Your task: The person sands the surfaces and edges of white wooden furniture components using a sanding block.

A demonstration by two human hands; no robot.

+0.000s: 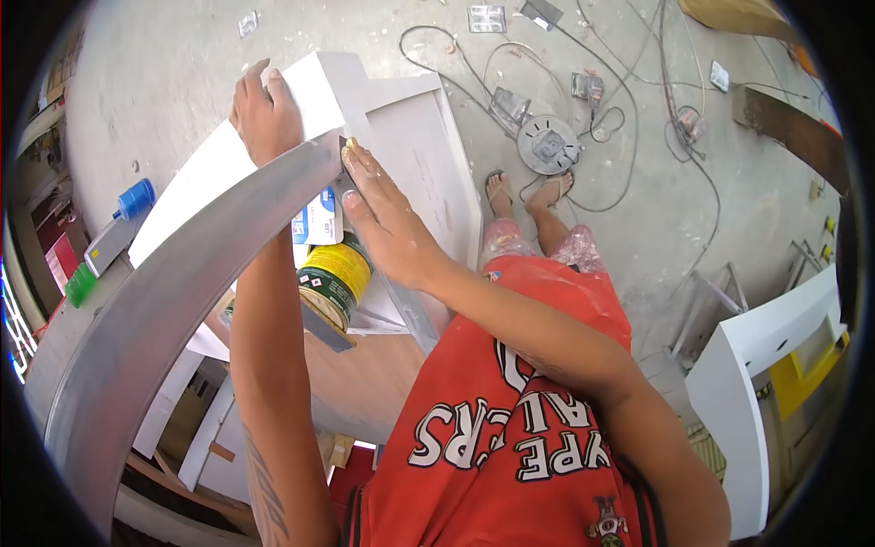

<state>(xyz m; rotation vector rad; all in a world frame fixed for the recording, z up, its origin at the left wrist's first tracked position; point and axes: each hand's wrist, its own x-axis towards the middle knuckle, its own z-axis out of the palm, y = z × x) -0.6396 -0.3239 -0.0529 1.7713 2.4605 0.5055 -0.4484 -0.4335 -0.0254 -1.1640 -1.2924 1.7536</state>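
Floor (365,27) below; left hand (267,114) draped, right hand (392,223) flattened.

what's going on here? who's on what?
A person in a red top is working bare-handed at a white piece. The left hand rests on it; the right hand reaches with fingers extended to the far end of a long grey strip. Whether it grips anything there isn't clear. Near the right hand are a blue-and-white box and a tilted yellow-and-green can.
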